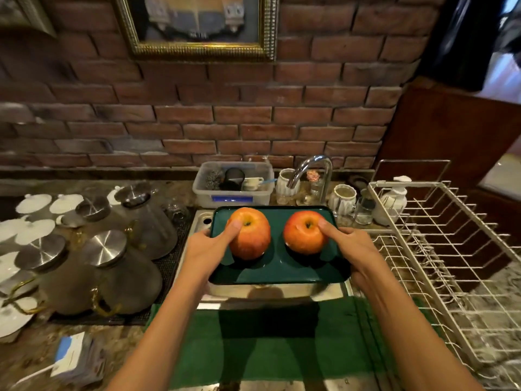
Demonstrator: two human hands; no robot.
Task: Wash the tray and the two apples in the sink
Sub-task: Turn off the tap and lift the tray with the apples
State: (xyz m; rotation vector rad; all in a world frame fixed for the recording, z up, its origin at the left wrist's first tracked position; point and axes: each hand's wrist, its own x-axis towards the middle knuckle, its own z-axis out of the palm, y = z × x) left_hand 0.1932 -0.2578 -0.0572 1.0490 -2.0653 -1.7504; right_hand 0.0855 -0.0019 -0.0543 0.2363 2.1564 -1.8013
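Observation:
A dark green rectangular tray [277, 270] hangs over the steel sink [277, 292], held level by both hands. Two red-orange apples stand on it: the left apple [251, 237] and the right apple [304, 234]. My left hand [207, 249] grips the tray's left edge, its thumb pressed on the left apple. My right hand [353, 246] grips the right edge, its thumb resting on the right apple. The sink basin is mostly hidden under the tray. The chrome faucet [313, 172] curves down behind the tray.
A white wire dish rack [439, 249] fills the right side. Several metal-lidded glass jugs [112, 266] and white lids crowd the left counter. A clear plastic tub [234, 183] with scrubbers, white cups and a soap pump stand behind the sink. A green mat [276, 342] lies in front.

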